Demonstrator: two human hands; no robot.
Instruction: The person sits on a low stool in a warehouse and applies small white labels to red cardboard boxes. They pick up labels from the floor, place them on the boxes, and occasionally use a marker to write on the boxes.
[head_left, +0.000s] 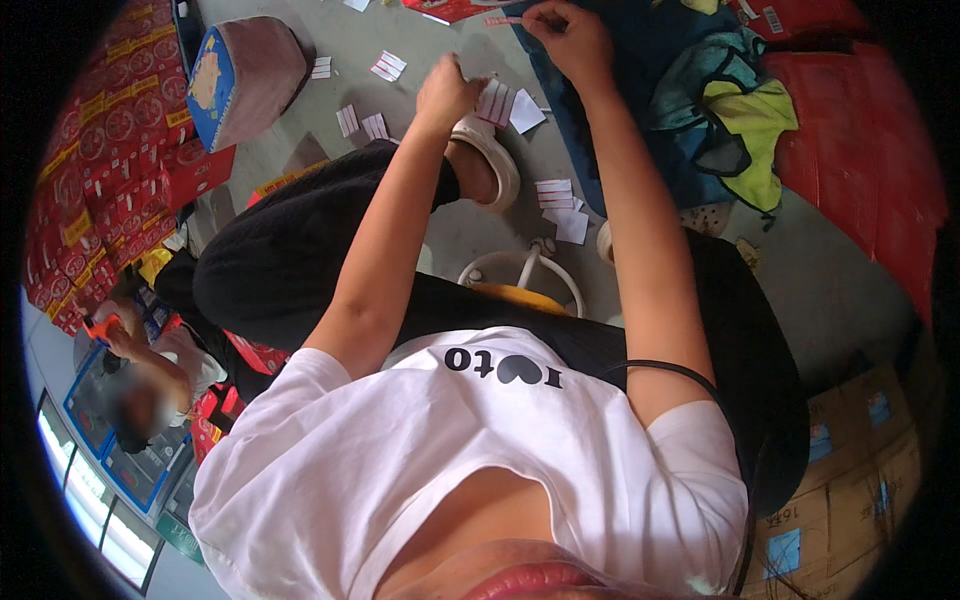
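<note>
My left hand (448, 91) reaches out above a white clog (504, 166), with its thumb at the edge of a small sheet with reddish stripes (498, 103). The sheet appears to be held there, though the fingers' far side is hidden. Farther out and to the right, my right hand (574, 37) pinches a narrow strip with red printing (502, 22), probably a label, by one end. Beneath that hand spreads a dark blue cloth or mat (559, 90). A plain white paper piece (527, 112) shows beside the striped sheet.
Striped paper pieces (388, 66) lie scattered on the grey floor (337, 30). A padded stool (255, 82) and stacked red boxes (112, 150) stand left, with another person (172, 360) nearby. Yellow-green cloth (750, 142) and red cardboard (847, 135) are right; brown cartons (855, 487) stand lower right.
</note>
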